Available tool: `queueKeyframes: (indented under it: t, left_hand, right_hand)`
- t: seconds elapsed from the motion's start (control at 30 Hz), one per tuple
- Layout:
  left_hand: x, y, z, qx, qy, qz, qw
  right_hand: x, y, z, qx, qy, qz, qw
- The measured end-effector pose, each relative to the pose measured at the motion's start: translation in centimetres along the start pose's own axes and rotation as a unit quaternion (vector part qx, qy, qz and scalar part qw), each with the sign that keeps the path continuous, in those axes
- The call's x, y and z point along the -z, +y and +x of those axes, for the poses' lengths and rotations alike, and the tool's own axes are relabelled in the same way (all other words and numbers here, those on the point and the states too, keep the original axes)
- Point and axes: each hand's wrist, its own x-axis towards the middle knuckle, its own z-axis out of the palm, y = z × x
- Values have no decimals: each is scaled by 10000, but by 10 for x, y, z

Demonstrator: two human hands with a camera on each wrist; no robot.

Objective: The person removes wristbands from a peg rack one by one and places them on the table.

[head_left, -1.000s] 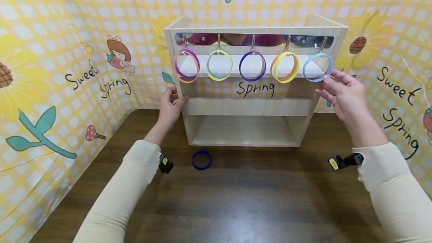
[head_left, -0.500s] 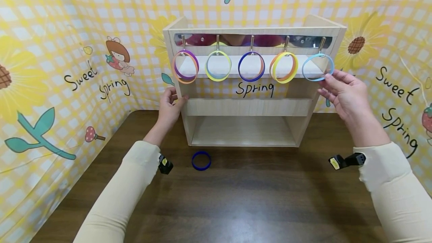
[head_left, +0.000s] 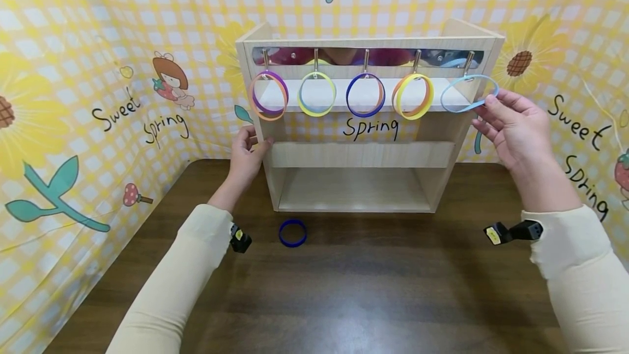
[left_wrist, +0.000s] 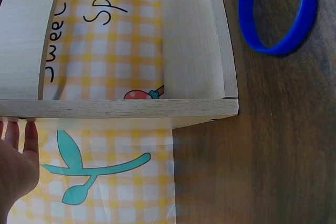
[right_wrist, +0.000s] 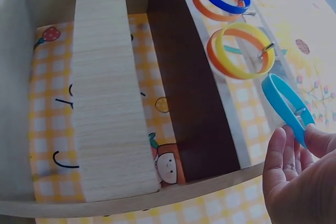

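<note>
My right hand pinches the lower right side of a light blue silicone wristband between thumb and fingers. The band is pulled into a slanted oval, its top looped over the rightmost metal hook. In the right wrist view, the light blue wristband stretches from its hook down to my fingertips. My left hand holds the left side panel of a pale wooden rack, thumb over the front edge and fingers against the outer face. In the left wrist view, its thumb is hidden.
Along the metal strip hang paired wristbands: orange and purple, yellow-green and light blue, dark blue and orange, yellow and orange. A dark blue wristband lies on the brown table in front of the rack.
My right hand has moved right and slightly up, drawing the light blue wristband from a round hanging loop into a slanted oval. My left hand stays on the side panel.
</note>
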Motion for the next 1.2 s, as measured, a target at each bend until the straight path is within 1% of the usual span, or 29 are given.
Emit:
queueKeyframes:
  t: [0.13, 0.27, 0.43, 0.63, 0.73, 0.83, 1.0, 1.2]
  left_hand:
    - [1, 0, 0, 9, 10, -14, 10000]
    - [2, -1, 0, 11, 24, -17, 10000]
    - [2, 0, 1, -43, 41, 42, 10000]
    - [1, 0, 1, -55, -59, 52, 10000]
    - [1, 1, 0, -9, -69, 68, 10000]
    - [0, 2, 0, 15, -62, 100, 9999]
    - [-1, 2, 2, 26, -77, 105, 9999]
    - [1, 2, 0, 6, -34, 81, 10000]
  right_hand:
    - [-4, -2, -6, -7, -88, 33, 10000]
    - [-10, 0, -13, 45, -362, -41, 9993]
    - [-18, 9, -22, 166, -766, -151, 9968]
    - [-23, 24, -31, 210, -1126, -263, 9931]
    - [-24, 34, -34, 114, -1358, -312, 9902]
    - [-24, 45, -37, -44, -1508, -391, 9878]
    - [-26, 65, -42, -234, -1601, -792, 9836]
    - [-31, 90, -48, -528, -1644, -1331, 9759]
